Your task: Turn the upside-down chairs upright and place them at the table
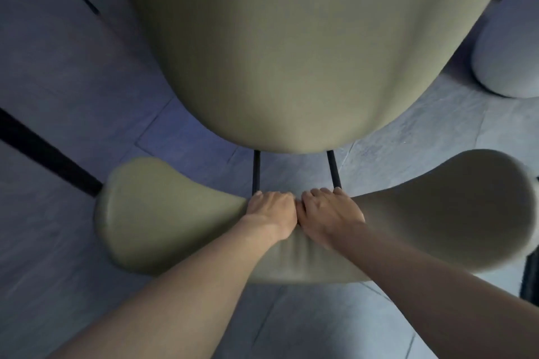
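Your left hand (269, 211) | right hand (328, 213) | both grips clamped, side by side, on chair (280, 46) backrest (180, 218), frame centre

One olive-green chair (291, 52) fills the middle of the view, its seat toward twelve o'clock and its curved backrest (175, 224) toward six. Two thin dark bars (256, 172) join seat and backrest. Two bare hands rest on the backrest top, side by side and touching: the left hand (272, 210) and the right hand (329, 213). One pale rounded object (507, 52) shows at two o'clock. One dark chair leg (49, 154) crosses at nine o'clock.
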`<action>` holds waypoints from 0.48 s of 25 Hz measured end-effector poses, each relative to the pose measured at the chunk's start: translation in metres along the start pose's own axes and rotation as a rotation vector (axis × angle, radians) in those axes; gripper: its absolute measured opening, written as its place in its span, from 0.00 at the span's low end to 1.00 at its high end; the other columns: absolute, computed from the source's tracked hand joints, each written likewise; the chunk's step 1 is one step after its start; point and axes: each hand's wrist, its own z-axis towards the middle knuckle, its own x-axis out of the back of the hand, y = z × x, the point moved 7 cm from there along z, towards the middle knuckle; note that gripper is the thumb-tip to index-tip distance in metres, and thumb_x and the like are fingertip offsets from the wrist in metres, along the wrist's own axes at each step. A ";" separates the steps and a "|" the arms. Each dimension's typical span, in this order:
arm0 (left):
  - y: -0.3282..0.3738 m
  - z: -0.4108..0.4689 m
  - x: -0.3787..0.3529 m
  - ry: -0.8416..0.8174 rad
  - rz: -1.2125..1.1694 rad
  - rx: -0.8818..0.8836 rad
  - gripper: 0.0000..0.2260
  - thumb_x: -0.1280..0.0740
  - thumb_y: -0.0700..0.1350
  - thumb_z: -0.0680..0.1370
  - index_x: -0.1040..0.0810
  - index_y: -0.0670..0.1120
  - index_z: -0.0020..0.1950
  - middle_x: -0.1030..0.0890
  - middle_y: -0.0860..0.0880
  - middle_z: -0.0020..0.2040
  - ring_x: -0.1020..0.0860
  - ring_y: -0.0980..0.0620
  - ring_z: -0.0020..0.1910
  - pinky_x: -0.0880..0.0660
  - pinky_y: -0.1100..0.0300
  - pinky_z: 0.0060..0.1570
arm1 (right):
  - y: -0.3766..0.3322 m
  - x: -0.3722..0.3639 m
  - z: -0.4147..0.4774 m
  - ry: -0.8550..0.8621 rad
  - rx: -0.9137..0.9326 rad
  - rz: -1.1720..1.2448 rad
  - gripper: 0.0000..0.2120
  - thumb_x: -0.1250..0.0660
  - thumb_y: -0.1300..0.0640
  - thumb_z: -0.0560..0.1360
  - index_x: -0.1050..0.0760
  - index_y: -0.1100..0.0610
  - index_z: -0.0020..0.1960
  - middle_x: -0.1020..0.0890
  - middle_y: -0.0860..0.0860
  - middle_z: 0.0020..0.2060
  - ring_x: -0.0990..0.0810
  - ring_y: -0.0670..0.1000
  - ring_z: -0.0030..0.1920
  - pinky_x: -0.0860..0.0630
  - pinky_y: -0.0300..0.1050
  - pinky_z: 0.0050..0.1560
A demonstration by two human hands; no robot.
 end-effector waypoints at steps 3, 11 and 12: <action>0.016 -0.075 0.071 -0.119 -0.048 -0.003 0.17 0.49 0.43 0.82 0.23 0.48 0.62 0.22 0.45 0.65 0.24 0.43 0.62 0.32 0.52 0.57 | -0.013 0.091 -0.051 -0.117 0.027 0.070 0.23 0.55 0.47 0.83 0.24 0.56 0.55 0.19 0.56 0.55 0.22 0.58 0.55 0.33 0.53 0.54; 0.024 -0.138 0.309 -0.216 -0.114 -0.012 0.17 0.46 0.46 0.83 0.22 0.41 0.64 0.23 0.40 0.66 0.23 0.41 0.60 0.28 0.53 0.55 | -0.005 0.338 -0.047 -0.324 -0.009 0.118 0.21 0.47 0.43 0.82 0.29 0.57 0.40 0.20 0.58 0.50 0.27 0.55 0.45 0.32 0.47 0.46; 0.018 -0.131 0.334 -0.235 -0.092 -0.019 0.17 0.45 0.46 0.83 0.22 0.40 0.64 0.22 0.40 0.65 0.23 0.41 0.61 0.28 0.54 0.56 | -0.005 0.357 -0.029 -0.345 -0.010 0.125 0.22 0.46 0.43 0.82 0.30 0.57 0.37 0.20 0.57 0.47 0.27 0.56 0.44 0.31 0.47 0.45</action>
